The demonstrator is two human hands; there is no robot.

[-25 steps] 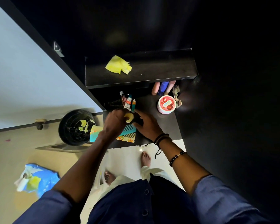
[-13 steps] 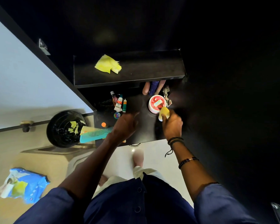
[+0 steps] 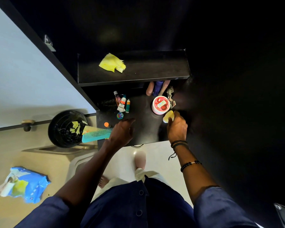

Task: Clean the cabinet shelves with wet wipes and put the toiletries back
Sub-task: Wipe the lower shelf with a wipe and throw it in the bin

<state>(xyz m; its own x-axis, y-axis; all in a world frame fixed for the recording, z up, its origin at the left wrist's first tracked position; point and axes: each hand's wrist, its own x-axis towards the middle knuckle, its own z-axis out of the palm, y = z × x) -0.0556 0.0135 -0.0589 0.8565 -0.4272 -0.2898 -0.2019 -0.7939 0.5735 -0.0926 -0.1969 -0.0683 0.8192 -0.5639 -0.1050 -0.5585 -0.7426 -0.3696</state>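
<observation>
My right hand (image 3: 177, 127) grips a small yellow wipe (image 3: 168, 116) on the lower black shelf (image 3: 146, 129), just below a round red-and-white jar (image 3: 161, 104). Over the shelf's left-middle, my left hand (image 3: 122, 132) hovers with fingers spread, holding nothing. A teal comb (image 3: 95, 134) juts out past the shelf's left edge. Small tubes (image 3: 122, 103), a tiny round tin (image 3: 120, 115) and an orange dot-like item (image 3: 106, 124) lie at the left. Pink and purple bottles (image 3: 157, 88) lie at the back. Another crumpled yellow wipe (image 3: 113, 63) rests on the upper shelf (image 3: 155, 69).
A black bin (image 3: 66, 129) with used yellow wipes stands left of the cabinet. A blue wet-wipe pack (image 3: 25, 183) lies on the beige counter at lower left. The open cabinet door (image 3: 23, 63) stretches along the left. Metal clips (image 3: 171, 97) sit beside the jar.
My right hand carried the yellow wipe from the shelf's left-middle to the right, beside the jar. My left hand let go of it and opened. The comb now shows fully.
</observation>
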